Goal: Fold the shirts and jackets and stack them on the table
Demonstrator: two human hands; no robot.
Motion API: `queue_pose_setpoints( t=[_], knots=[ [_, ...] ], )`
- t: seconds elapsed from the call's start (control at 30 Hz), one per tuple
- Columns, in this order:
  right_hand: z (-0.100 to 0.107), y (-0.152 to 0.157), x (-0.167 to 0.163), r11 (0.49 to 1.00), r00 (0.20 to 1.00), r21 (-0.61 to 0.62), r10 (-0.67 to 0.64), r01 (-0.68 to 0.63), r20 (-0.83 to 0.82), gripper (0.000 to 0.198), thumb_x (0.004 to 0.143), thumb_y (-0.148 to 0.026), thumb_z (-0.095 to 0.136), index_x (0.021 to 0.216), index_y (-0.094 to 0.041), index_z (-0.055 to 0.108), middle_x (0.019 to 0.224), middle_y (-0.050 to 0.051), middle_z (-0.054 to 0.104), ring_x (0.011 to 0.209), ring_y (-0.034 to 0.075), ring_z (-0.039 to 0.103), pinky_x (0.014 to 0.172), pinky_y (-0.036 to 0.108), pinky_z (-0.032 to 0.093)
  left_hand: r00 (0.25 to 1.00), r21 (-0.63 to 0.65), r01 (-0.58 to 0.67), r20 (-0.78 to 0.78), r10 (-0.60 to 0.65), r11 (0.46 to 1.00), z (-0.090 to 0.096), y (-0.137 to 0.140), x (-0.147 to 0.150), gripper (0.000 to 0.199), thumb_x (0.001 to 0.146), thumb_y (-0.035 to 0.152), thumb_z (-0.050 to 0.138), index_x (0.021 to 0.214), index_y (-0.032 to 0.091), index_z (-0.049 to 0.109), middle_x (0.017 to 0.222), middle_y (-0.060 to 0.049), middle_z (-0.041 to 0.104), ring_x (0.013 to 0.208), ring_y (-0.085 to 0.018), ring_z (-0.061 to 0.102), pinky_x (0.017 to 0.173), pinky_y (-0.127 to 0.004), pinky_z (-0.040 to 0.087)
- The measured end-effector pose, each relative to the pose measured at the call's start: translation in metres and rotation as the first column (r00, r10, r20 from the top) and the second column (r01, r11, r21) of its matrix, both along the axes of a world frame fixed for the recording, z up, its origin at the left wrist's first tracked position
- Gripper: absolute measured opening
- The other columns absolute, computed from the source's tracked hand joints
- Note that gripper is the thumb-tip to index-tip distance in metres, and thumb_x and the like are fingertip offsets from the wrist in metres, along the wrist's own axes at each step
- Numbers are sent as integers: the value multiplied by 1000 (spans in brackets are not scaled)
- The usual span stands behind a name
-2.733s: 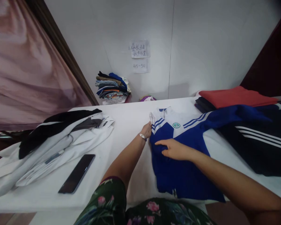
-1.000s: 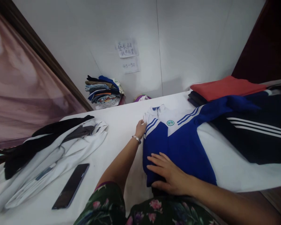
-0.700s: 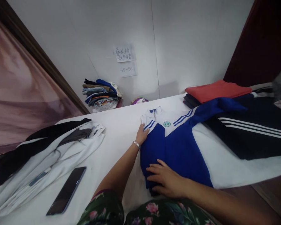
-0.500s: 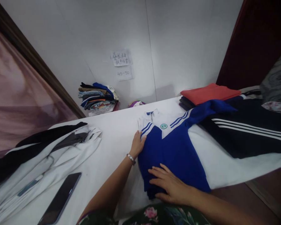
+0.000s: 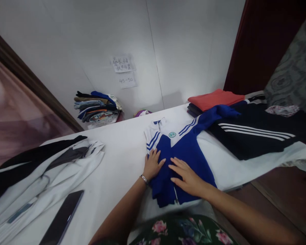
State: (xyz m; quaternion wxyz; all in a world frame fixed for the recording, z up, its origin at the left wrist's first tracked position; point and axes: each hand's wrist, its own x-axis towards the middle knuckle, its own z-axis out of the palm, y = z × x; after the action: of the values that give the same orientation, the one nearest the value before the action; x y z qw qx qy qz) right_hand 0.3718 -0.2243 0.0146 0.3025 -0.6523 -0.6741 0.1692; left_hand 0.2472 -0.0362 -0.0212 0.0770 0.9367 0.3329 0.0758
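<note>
Close to you, a dark phone (image 5: 62,217) lies on the white table (image 5: 122,160), and your left hand (image 5: 153,165) and right hand (image 5: 187,175) are both open, palms down and fingers spread, on the front of the blue and white jacket (image 5: 188,149). The jacket lies flat between a messy heap of white, grey and black clothes (image 5: 66,166) on your left and dark clothes with white stripes (image 5: 250,139) on your right, where one blue sleeve rests on top. Farther back, a red folded cloth (image 5: 216,98) tops a small pile, and past the table's far edge a tall stack of folded clothes (image 5: 97,107) stands by the wall (image 5: 104,30), its bottom too hidden to tell what holds it.
</note>
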Motion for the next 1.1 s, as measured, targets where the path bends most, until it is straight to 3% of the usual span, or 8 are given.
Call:
queue_pose_setpoints(
  t=[0.17, 0.27, 0.4, 0.5, 0.7, 0.83, 0.97, 1.1],
  knots=[
    [-12, 3, -2, 986, 993, -150, 86, -73, 81, 60, 89, -42, 50, 143, -21, 37, 153, 11, 23, 143, 26, 16, 115, 53, 11, 997, -45, -61, 45, 63, 997, 14, -11, -2, 58, 90, 52, 41, 138, 20, 44, 151, -11, 32, 143, -29, 15, 112, -55, 16],
    [-22, 0, -4, 974, 993, -198, 116, -108, 33, 60, 88, -44, 51, 142, -21, 39, 152, 12, 25, 142, 26, 20, 115, 53, 11, 998, -13, 32, 62, -31, 999, 15, -25, -5, 58, 91, 52, 40, 140, 21, 42, 151, -10, 32, 142, -27, 19, 113, -55, 15],
    [-27, -7, 10, 993, 985, -103, 45, -63, -167, 51, 87, -42, 53, 134, -23, 51, 146, 10, 40, 137, 24, 32, 114, 48, 23, 991, -21, 135, 8, -134, 991, 4, -36, -7, 58, 91, 52, 40, 140, 22, 41, 149, -10, 35, 140, -27, 26, 112, -56, 17],
    [-20, -10, 44, 989, 943, 31, -130, 147, -305, 43, 86, -40, 54, 124, -22, 60, 135, 9, 54, 128, 24, 46, 109, 46, 34, 992, -9, 125, 1, -125, 992, -1, -36, -7, 59, 91, 52, 39, 141, 21, 41, 149, -10, 36, 140, -27, 26, 112, -56, 17],
    [25, -10, 164, 727, 755, 243, -544, 642, -366, 47, 83, -41, 52, 123, -17, 59, 122, 12, 63, 111, 25, 60, 97, 44, 46, 993, -18, 119, -3, -119, 993, -2, -31, -6, 58, 91, 53, 38, 141, 22, 41, 149, -9, 36, 140, -27, 27, 112, -56, 17],
    [64, -10, 240, 481, 545, 377, -834, 792, -82, 51, 83, -34, 49, 130, -15, 52, 130, 15, 56, 119, 28, 52, 100, 44, 42, 993, -4, 114, 17, -114, 993, -10, -26, -6, 58, 91, 53, 39, 140, 23, 43, 148, -9, 38, 139, -27, 28, 112, -56, 18],
    [77, -9, 284, 387, 330, 291, -916, 875, 227, 60, 81, -33, 52, 137, -14, 41, 144, 19, 38, 131, 35, 35, 100, 53, 36, 991, 5, 126, 44, -126, 992, -15, -21, -7, 57, 90, 54, 39, 139, 25, 44, 146, -9, 40, 138, -28, 31, 111, -56, 20],
    [74, -9, 308, 348, 283, 198, -912, 916, 296, 47, 82, -32, 50, 127, -18, 51, 138, 17, 43, 128, 33, 36, 95, 51, 40, 992, 1, 121, 40, -121, 993, -14, -22, -7, 57, 90, 54, 40, 139, 25, 44, 147, -8, 39, 138, -27, 31, 111, -56, 20]
  ],
)
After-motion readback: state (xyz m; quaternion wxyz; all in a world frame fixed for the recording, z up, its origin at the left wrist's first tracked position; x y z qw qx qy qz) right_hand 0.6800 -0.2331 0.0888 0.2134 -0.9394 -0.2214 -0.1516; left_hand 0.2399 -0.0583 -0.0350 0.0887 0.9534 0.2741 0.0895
